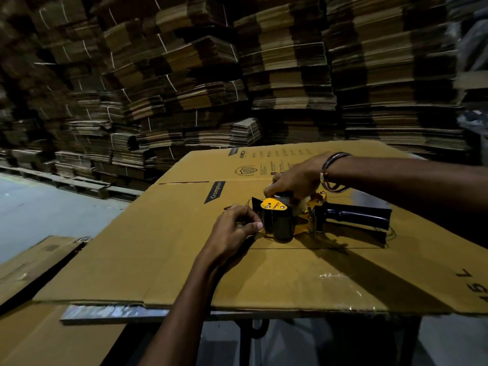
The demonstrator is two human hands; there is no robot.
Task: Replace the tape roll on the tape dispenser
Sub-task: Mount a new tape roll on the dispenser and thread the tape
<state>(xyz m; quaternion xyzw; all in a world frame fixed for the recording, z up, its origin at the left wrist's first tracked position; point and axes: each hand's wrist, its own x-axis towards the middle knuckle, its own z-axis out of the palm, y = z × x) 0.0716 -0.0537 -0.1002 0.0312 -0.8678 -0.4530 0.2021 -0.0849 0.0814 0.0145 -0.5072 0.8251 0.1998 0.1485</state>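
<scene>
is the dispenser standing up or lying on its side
On its side. The dispenser lies flat on the cardboard, black handle pointing right along the sheet, with the yellow side plate facing up.

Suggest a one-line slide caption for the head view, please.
Both hands work a yellow tape dispenser lying on flattened cardboard before stacked cartons.

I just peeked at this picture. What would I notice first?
The yellow-and-black tape dispenser lying on the flat cardboard in the middle, with the left hand at its front and the right hand on top. Behind, huge cardboard stacks fill the wall.
</scene>
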